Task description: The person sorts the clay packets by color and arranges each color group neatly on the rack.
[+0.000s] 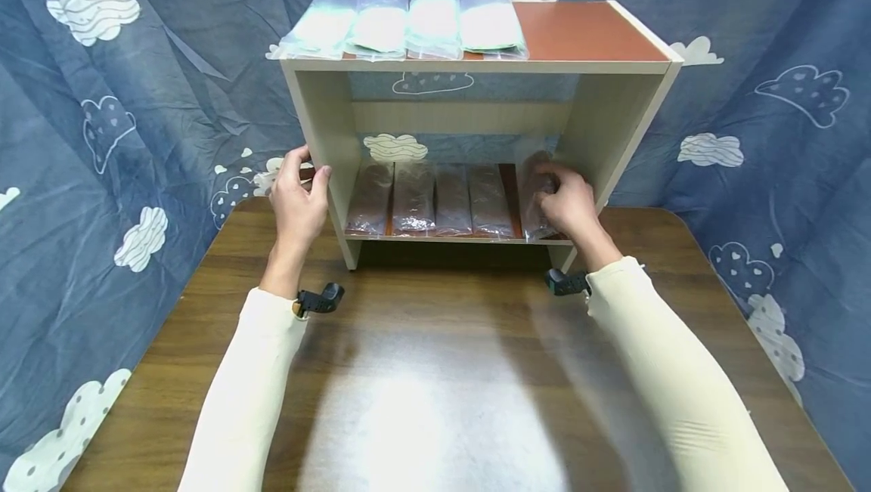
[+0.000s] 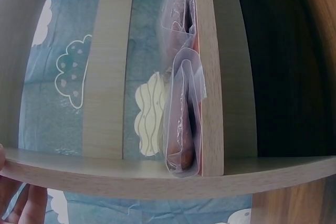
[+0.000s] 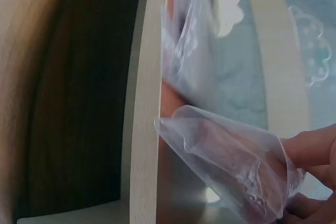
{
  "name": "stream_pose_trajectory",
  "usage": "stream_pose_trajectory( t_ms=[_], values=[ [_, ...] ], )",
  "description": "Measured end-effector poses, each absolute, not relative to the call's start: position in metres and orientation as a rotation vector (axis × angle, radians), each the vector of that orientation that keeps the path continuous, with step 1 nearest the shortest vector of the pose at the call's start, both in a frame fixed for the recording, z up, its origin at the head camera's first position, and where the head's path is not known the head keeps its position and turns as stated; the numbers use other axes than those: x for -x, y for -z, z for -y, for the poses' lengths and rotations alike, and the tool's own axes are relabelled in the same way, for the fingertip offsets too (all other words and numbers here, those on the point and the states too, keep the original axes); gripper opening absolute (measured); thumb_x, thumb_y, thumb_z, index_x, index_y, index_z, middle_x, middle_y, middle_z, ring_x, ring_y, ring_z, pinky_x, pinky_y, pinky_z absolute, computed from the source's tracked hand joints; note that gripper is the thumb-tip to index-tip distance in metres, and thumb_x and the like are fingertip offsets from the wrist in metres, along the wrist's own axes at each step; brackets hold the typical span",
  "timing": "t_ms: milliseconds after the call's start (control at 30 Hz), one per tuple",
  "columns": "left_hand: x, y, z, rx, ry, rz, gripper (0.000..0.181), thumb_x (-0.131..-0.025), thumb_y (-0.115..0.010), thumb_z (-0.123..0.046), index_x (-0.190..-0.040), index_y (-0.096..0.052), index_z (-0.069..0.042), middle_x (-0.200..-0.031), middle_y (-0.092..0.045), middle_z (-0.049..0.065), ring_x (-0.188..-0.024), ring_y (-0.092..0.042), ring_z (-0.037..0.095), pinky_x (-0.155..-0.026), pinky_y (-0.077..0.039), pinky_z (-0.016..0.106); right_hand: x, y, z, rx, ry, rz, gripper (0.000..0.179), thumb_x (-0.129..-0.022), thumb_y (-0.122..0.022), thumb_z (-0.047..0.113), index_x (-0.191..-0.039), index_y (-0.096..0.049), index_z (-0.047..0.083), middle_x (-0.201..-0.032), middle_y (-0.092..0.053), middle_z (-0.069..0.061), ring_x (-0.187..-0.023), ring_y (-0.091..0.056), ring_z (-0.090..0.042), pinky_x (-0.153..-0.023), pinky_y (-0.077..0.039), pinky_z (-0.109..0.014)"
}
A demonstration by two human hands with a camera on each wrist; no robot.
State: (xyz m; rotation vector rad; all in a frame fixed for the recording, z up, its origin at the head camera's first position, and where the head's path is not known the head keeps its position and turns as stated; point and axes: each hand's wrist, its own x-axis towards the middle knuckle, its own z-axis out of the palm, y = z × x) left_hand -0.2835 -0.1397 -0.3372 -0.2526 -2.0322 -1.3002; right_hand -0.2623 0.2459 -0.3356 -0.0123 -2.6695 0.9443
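Note:
My right hand [image 1: 570, 201] reaches into the lower compartment of a small shelf unit [image 1: 626, 106] and pinches a clear plastic bag [image 1: 534, 201] at its right end. The right wrist view shows the bag [image 3: 226, 156] tilted up, its near corner at the board's front edge and thumb and fingers at its far end. What it contains is unclear; it looks reddish-brown. My left hand [image 1: 298, 197] grips the front edge of the left side panel [image 1: 320, 137]. In the left wrist view, its fingers [image 2: 32, 205] lie along that panel's outer side.
Several similar bags [image 1: 415, 201] lie side by side along the lower shelf, left of the held one. On the top board [image 1: 578, 31] lies a row of pale, shiny packets [image 1: 435, 23]. The unit stands on a wooden table [image 1: 272, 401] before a blue cloud-print curtain [image 1: 190, 99].

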Motion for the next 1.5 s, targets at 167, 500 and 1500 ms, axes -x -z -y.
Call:
stream_pose_trajectory(
  t_ms=[167,500,1500],
  values=[
    [0.284,0.336,0.14,0.255,1.298,2.039,0.033,-0.093,-0.064,-0.007,-0.124,-0.06,0.003,-0.117,-0.066,0.02,-0.1,-0.07,0.031,-0.087,-0.061,0.039,0.278,0.341,-0.247,0.054,-0.985,2.652,0.053,-0.081,-0.048,0.003,-0.133,-0.057,0.001,-0.138,-0.056,-0.026,-0.129,-0.051,-0.044,-0.108,-0.042,-0.057],
    [0.283,0.337,0.14,0.251,1.318,2.032,0.033,-0.092,-0.065,-0.006,-0.123,-0.061,0.002,-0.118,-0.066,0.019,-0.1,-0.071,0.031,-0.084,-0.059,0.021,0.292,0.358,-0.246,0.13,-0.973,2.795,0.048,-0.09,-0.049,0.008,-0.135,-0.053,-0.007,-0.141,-0.053,-0.029,-0.131,-0.049,-0.045,-0.112,-0.04,-0.055],
    [0.283,0.336,0.141,0.255,1.306,2.028,0.033,-0.092,-0.065,-0.005,-0.123,-0.061,0.004,-0.117,-0.066,0.021,-0.099,-0.071,0.031,-0.087,-0.061,0.04,0.26,0.365,-0.229,-0.149,-0.659,2.63,0.03,-0.09,-0.051,0.007,-0.113,-0.066,-0.007,-0.119,-0.062,-0.031,-0.118,-0.053,-0.048,-0.104,-0.04,-0.059]
  ],
)
